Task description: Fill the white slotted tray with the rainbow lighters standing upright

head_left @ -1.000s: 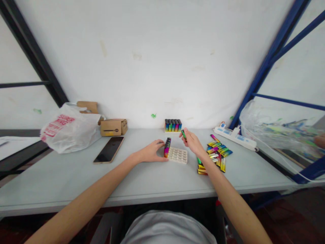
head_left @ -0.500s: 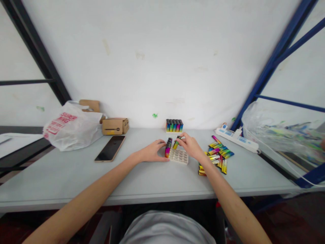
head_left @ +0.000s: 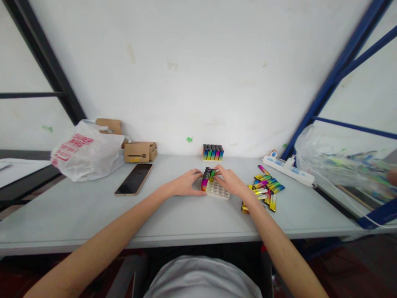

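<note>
A white tray with rows of sockets lies on the table in front of me. Along its left edge stands a row of colourful lighters with black tops. My left hand is at the tray's left side, thumb and fingers spread around that row, the thumb at the near corner. My right hand pinches a green-yellow lighter, upright at the tray's back, just right of the row. Its lower end is hard to make out. Loose lighters lie in a pile to the right.
A filled block of lighters stands by the wall. To the left are a phone, a small cardboard box and a white plastic bag. A power strip lies at the right, beside a blue metal frame.
My right hand has moved slightly left with the lighter, which was tilted above the tray and now stands upright beside the row. My left hand stays in place.
</note>
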Motion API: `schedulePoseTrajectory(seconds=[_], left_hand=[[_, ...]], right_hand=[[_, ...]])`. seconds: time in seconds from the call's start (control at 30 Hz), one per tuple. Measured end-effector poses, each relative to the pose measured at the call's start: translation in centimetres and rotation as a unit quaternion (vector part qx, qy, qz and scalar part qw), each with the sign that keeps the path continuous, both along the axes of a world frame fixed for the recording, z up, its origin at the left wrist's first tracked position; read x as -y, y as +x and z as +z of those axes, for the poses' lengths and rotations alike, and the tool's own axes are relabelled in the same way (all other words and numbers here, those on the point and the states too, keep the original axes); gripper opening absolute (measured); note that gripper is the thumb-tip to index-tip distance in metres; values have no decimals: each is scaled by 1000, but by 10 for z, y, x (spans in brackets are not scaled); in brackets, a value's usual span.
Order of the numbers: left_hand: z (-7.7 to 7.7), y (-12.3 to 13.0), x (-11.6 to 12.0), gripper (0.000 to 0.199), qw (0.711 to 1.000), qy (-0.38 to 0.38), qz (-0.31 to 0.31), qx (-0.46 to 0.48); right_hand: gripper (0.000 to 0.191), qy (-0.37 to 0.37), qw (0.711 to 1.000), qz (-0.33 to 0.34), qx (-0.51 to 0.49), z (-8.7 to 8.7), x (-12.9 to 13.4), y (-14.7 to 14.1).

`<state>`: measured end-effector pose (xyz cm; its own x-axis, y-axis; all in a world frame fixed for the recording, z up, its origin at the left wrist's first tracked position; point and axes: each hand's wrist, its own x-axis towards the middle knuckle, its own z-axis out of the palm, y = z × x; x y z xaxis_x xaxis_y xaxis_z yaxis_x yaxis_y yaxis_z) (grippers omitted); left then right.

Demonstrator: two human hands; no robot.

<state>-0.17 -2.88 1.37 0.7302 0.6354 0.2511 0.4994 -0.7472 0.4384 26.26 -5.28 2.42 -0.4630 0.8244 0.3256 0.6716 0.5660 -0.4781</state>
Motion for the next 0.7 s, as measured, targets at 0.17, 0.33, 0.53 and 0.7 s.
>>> schedulePoseTrajectory(seconds=[0.17, 0.33, 0.53, 0.7], left_hand=[[-2, -1, -2, 77, 1000, 2, 1, -2], [-2, -2, -3, 79, 1000, 6, -2, -9], [0, -2, -2, 80, 1000, 1, 7, -21], [0, -1, -2, 83, 999, -5, 20, -33]], right_hand=[[14, 5, 999, -26, 24, 11, -5, 17], [27, -6, 948, -290, 133, 26, -11, 65], [47, -97, 874, -420, 225, 22, -8, 117], [40, -115, 896, -363, 228, 18, -14, 112]])
